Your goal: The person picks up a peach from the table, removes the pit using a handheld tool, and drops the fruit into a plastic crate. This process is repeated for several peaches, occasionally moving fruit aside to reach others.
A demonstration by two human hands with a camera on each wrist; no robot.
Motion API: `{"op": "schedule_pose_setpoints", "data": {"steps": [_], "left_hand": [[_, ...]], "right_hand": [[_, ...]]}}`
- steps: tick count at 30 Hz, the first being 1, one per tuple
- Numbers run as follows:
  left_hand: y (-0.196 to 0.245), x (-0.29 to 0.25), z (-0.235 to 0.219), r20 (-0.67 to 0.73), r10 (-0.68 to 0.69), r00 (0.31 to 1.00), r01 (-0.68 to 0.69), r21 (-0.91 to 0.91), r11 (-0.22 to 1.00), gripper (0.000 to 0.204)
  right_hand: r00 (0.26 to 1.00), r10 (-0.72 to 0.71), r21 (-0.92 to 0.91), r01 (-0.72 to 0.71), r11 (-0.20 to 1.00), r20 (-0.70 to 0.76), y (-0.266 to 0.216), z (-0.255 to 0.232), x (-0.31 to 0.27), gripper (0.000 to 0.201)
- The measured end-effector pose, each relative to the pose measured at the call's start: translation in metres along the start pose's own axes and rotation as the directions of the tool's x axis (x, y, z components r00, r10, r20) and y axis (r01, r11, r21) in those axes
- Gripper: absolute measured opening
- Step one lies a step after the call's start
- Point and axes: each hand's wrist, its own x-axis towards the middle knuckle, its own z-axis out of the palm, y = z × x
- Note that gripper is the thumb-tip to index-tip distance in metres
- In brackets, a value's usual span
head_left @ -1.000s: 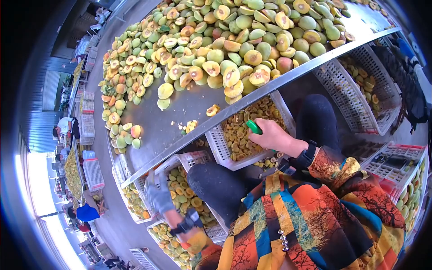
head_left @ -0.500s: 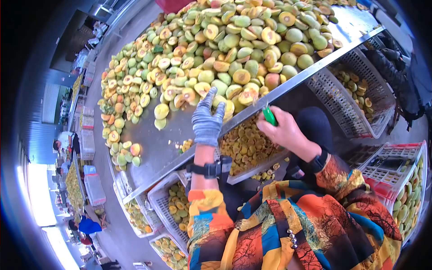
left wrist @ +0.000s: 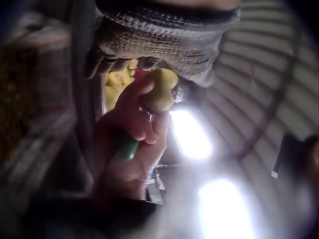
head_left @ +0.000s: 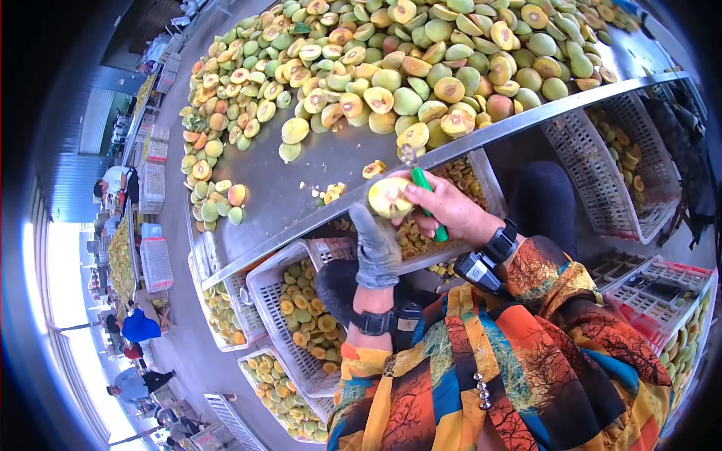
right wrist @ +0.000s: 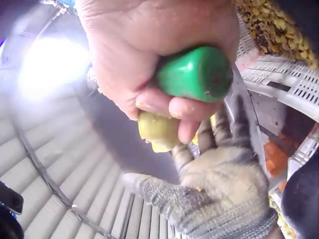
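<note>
My right hand (head_left: 460, 212) grips a green-handled tool (head_left: 429, 201) with a metal tip that points up toward the table edge. The same hand's thumb and fingers pinch a halved peach (head_left: 389, 197), its cut yellow face showing in the head view. My left hand (head_left: 377, 252), in a grey knit glove, is just beside and below the peach half. In the right wrist view the gloved palm (right wrist: 224, 174) faces up with fingers extended, under the right hand's fingers and the peach (right wrist: 158, 130). The left wrist view shows the peach (left wrist: 162, 89) in the bare fingers, beside the glove (left wrist: 164, 47).
Halved peaches (head_left: 406, 79) are heaped on a metal table (head_left: 263, 188) with a raised front rim. Below my hands, a white crate (head_left: 489, 180) holds cut scraps. Crates of peach halves stand left (head_left: 263, 293) and right (head_left: 594, 173). People work in the background.
My left hand went from low over the left crate to the pile's edge, then back beside my right hand. A peach half is now in my right hand along with the tool.
</note>
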Motion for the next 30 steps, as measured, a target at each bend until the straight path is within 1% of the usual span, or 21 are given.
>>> {"op": "schedule_pose_setpoints", "data": {"steps": [1, 2, 3, 4, 5, 6, 7, 8, 10, 11, 15, 17, 18, 20, 22, 23, 24, 26, 27, 29, 30], "left_hand": [[-0.003, -0.008, 0.005, -0.228, -0.180, 0.957, 0.175, -0.044, 0.984, 0.077], [-0.015, -0.009, -0.011, -0.209, -0.251, 0.945, 0.193, -0.263, 0.945, 0.066], [-0.019, -0.009, -0.016, -0.260, -0.239, 0.936, 0.178, -0.237, 0.955, 0.056], [-0.023, -0.010, -0.020, -0.311, -0.230, 0.922, 0.168, -0.213, 0.963, 0.045], [-0.023, -0.011, -0.018, -0.314, -0.230, 0.921, 0.165, -0.222, 0.961, 0.045], [-0.021, -0.010, -0.015, -0.405, -0.289, 0.867, 0.173, -0.301, 0.938, 0.041], [-0.021, -0.010, -0.013, -0.483, -0.353, 0.802, 0.174, -0.376, 0.910, 0.038], [-0.024, -0.009, -0.018, -0.479, -0.356, 0.802, 0.176, -0.379, 0.908, 0.038], [-0.040, -0.010, -0.036, -0.355, -0.229, 0.906, 0.073, -0.402, 0.913, 0.036], [-0.041, -0.010, -0.038, -0.299, -0.170, 0.939, 0.052, -0.365, 0.930, 0.035], [-0.040, -0.019, -0.030, -0.251, -0.146, 0.957, 0.061, -0.317, 0.946, 0.040], [-0.033, -0.025, -0.030, -0.201, -0.162, 0.966, 0.106, -0.264, 0.959, 0.043], [-0.029, -0.027, -0.028, -0.156, -0.175, 0.972, 0.141, -0.204, 0.969, 0.046], [-0.021, -0.030, -0.025, -0.206, -0.211, 0.956, 0.151, -0.272, 0.950, 0.049], [-0.011, -0.037, -0.031, -0.120, -0.321, 0.939, 0.305, -0.134, 0.943, 0.051], [-0.002, -0.038, -0.020, -0.062, -0.302, 0.951, 0.291, -0.136, 0.947, 0.051], [-0.001, -0.038, -0.021, -0.070, -0.299, 0.952, 0.288, -0.139, 0.948, 0.051], [0.000, -0.037, -0.024, -0.082, -0.271, 0.959, 0.236, -0.292, 0.927, 0.050], [-0.002, -0.035, -0.030, -0.112, -0.275, 0.955, 0.225, -0.331, 0.916, 0.049], [-0.001, -0.032, -0.033, -0.162, -0.239, 0.958, 0.172, -0.343, 0.924, 0.048], [-0.001, -0.032, -0.032, -0.210, -0.214, 0.954, 0.131, -0.350, 0.927, 0.047]], "right_hand": [[0.999, 0.016, -0.168, -0.011, 0.986, 0.029, 0.001, 0.004, -0.001, 0.036], [0.998, 0.035, -0.333, -0.014, 0.943, 0.056, 0.002, 0.006, -0.001, 0.036], [1.000, 0.007, -0.501, -0.020, 0.866, -0.028, 0.009, 0.005, 0.003, 0.037], [0.999, 0.018, -0.505, -0.029, 0.863, -0.027, 0.020, 0.002, 0.006, 0.037], [0.948, -0.317, -0.797, 0.211, 0.566, 0.025, 0.026, 0.003, 0.008, 0.039], [0.794, -0.575, -0.939, 0.323, 0.120, 0.200, 0.029, 0.003, 0.008, 0.041], [0.797, -0.581, -0.946, 0.295, 0.133, 0.166, 0.032, 0.002, 0.003, 0.038], [0.797, -0.581, -0.948, 0.291, 0.130, 0.165, 0.030, 0.004, -0.001, 0.038], [0.826, -0.480, -0.926, 0.372, 0.071, 0.295, 0.029, 0.005, -0.008, 0.030], [0.873, -0.406, -0.934, 0.339, 0.112, 0.269, 0.028, 0.008, -0.010, 0.028], [0.872, -0.400, -0.946, 0.322, 0.036, 0.281, 0.022, 0.014, -0.011, 0.024], [0.914, -0.246, -0.938, 0.343, 0.050, 0.321, 0.015, 0.016, -0.014, 0.019], [0.916, -0.244, -0.939, 0.340, 0.049, 0.319, 0.016, 0.015, -0.014, 0.019], [0.930, -0.276, -0.943, 0.294, 0.156, 0.244, 0.020, 0.008, -0.013, 0.016], [0.909, -0.402, -0.991, 0.128, 0.028, 0.106, 0.027, -0.013, -0.004, 0.017], [0.960, -0.270, -0.990, -0.041, 0.132, -0.075, 0.022, -0.020, -0.002, 0.015], [0.950, -0.304, -0.996, -0.062, 0.058, -0.077, 0.024, -0.029, -0.002, 0.021], [0.942, -0.258, -0.977, -0.209, 0.052, -0.215, 0.027, -0.039, -0.008, 0.029], [0.945, -0.255, -0.978, -0.202, 0.048, -0.207, 0.028, -0.039, -0.010, 0.029], [0.918, -0.352, -0.966, -0.103, 0.237, -0.184, 0.028, -0.033, -0.016, 0.039], [0.920, -0.346, -0.967, -0.104, 0.232, -0.182, 0.025, -0.029, -0.018, 0.039]]}}
